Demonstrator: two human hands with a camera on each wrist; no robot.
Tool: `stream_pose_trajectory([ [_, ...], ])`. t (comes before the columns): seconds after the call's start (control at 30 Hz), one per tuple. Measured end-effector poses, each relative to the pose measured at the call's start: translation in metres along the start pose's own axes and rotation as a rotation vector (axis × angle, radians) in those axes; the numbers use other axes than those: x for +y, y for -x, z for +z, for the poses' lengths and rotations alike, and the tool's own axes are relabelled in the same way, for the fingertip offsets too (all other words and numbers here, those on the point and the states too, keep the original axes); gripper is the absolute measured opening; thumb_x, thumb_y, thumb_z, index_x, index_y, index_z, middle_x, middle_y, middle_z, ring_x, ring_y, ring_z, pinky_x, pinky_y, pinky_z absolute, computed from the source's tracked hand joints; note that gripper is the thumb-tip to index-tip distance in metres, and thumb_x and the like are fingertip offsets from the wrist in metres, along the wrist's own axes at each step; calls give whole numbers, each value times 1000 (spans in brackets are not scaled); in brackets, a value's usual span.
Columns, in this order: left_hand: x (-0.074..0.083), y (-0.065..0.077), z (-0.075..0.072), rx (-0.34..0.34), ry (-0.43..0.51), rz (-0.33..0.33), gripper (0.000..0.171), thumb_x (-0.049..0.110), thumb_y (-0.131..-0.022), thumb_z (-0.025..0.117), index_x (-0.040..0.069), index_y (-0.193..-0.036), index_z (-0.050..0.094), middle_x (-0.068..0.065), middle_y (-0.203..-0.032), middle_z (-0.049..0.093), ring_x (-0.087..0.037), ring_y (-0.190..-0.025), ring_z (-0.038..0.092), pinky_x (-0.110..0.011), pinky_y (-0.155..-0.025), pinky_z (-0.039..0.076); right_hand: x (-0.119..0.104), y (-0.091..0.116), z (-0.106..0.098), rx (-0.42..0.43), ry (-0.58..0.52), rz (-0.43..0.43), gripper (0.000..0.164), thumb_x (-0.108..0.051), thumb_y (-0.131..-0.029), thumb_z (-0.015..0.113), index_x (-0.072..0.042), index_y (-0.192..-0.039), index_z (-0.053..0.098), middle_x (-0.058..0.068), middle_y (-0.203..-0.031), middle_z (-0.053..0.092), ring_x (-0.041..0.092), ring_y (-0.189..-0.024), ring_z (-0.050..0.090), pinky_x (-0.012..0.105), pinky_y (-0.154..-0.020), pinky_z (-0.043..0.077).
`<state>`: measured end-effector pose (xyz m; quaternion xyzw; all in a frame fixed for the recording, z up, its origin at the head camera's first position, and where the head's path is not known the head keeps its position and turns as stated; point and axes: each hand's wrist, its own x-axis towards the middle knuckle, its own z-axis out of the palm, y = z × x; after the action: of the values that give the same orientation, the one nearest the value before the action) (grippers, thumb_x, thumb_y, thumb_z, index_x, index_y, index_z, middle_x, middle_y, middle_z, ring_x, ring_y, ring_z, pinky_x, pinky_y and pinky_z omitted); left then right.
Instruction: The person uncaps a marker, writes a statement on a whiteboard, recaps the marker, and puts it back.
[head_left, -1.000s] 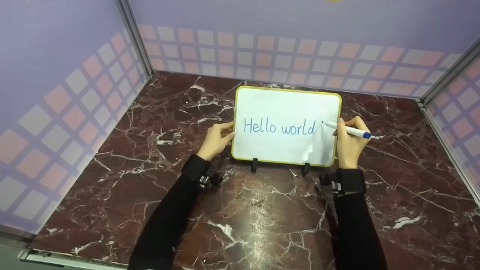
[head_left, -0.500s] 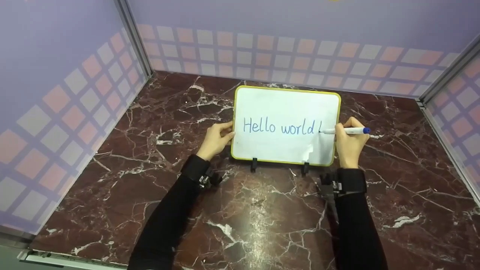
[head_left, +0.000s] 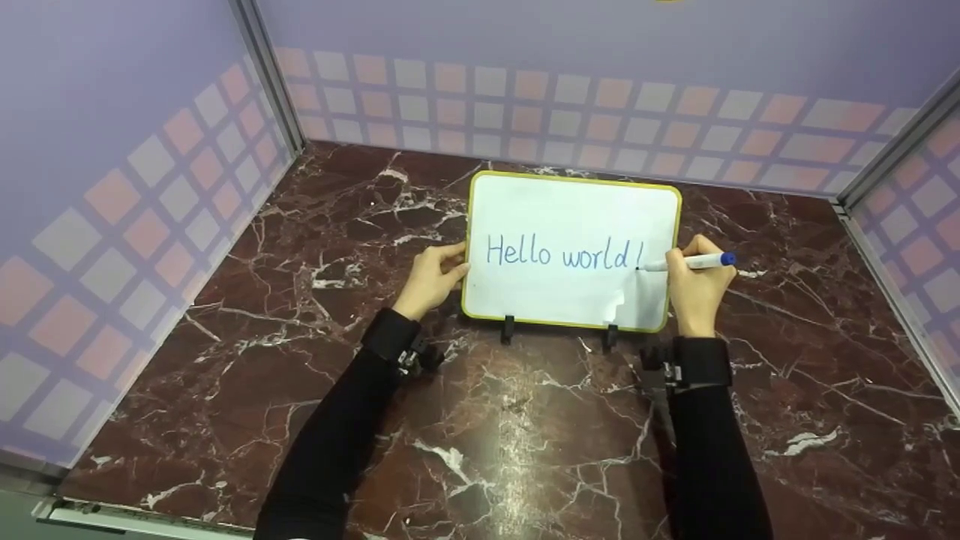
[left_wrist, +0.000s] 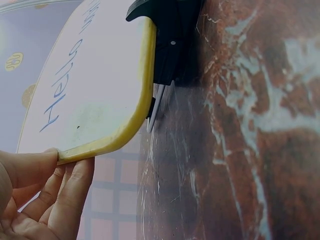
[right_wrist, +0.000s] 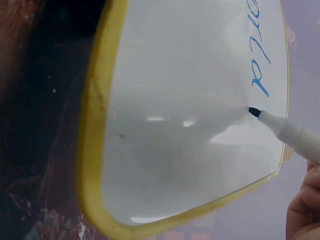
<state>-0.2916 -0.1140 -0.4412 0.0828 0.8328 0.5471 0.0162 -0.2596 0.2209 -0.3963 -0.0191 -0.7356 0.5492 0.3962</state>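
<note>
A small whiteboard (head_left: pixel 555 210) with a yellow frame leans back on a black stand (left_wrist: pixel 175 45), whose two front hooks show below it. Blue handwriting on it reads "Hello world" followed by an exclamation stroke. My left hand (head_left: pixel 431 277) pinches the board's left edge, thumb on the front and fingers behind, as the left wrist view shows. In my right hand (head_left: pixel 699 289) is a white marker (head_left: pixel 705 261) with a blue end, held like a pen. Its dark tip (right_wrist: pixel 254 111) is at the board's surface, at the foot of the exclamation stroke.
The board stands on a dark red marbled table (head_left: pixel 517 435) with white veins. Purple panels (head_left: pixel 555 45) with pink and grey squares rise at the back and both sides. Black camera bands (head_left: pixel 701 362) circle both wrists.
The marker's tip has moved down from beside the "d", leaving a slanted blue stroke, and now sits just below that stroke. The left hand and the board have stayed put.
</note>
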Motion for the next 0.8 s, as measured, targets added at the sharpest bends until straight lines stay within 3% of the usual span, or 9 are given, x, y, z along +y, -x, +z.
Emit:
stream_pose_trajectory([
  [0.13, 0, 0, 0, 1, -5, 10, 46, 2, -98, 58, -2, -143, 49, -25, -126, 65, -33, -112, 68, -33, -85, 63, -5, -2, -2, 23, -26, 2, 25, 14, -78, 54, 14, -60, 36, -14, -47, 33, -4, -44, 26, 14, -44, 18],
  [0.33, 0, 0, -1, 10, -37, 21, 45, 2, -98, 58, -3, -142, 50, -25, -124, 65, -33, -110, 69, -33, -84, 63, -20, -10, -11, 76, -265, 37, 27, 16, -78, 49, 9, -56, 37, -7, -42, 45, 3, -34, 42, 14, -34, 32],
  [0.5, 2, -1, -7, -13, -124, 47, 46, 8, -98, 62, -3, -141, 51, -24, -126, 65, -33, -108, 69, -36, -88, 62, -22, -17, -18, 102, -408, 39, 31, 16, -79, 49, 2, -53, 42, -1, -44, 47, 8, -33, 42, 17, -32, 32],
  [0.6, 5, -1, -18, -14, -242, 91, 49, 16, -97, 64, -3, -140, 52, -23, -123, 67, -34, -106, 70, -40, -93, 60, -24, -19, -20, 113, -471, 29, 32, 17, -80, 50, 1, -53, 43, 2, -45, 49, 10, -34, 43, 18, -33, 32],
  [0.7, 10, 2, -34, 60, -437, 124, 46, 19, -94, 68, -3, -134, 59, -23, -118, 69, -36, -104, 69, -44, -94, 58, -29, -19, -21, 112, -490, -5, 31, 17, -80, 50, 3, -54, 42, 3, -48, 51, 10, -35, 44, 18, -34, 33],
  [0.77, 13, 7, -46, 132, -605, 84, 44, 22, -90, 73, -5, -125, 64, -24, -114, 70, -39, -101, 69, -48, -90, 59, -32, -19, -22, 107, -494, -28, 30, 17, -81, 50, 4, -55, 42, 4, -49, 52, 10, -36, 45, 18, -34, 34],
  [0.8, 14, 9, -52, 152, -683, 31, 46, 25, -88, 76, -5, -121, 66, -25, -113, 70, -40, -100, 69, -50, -87, 59, -33, -19, -23, 106, -492, -38, 30, 16, -81, 50, 4, -55, 41, 4, -49, 53, 10, -36, 45, 18, -34, 34],
])
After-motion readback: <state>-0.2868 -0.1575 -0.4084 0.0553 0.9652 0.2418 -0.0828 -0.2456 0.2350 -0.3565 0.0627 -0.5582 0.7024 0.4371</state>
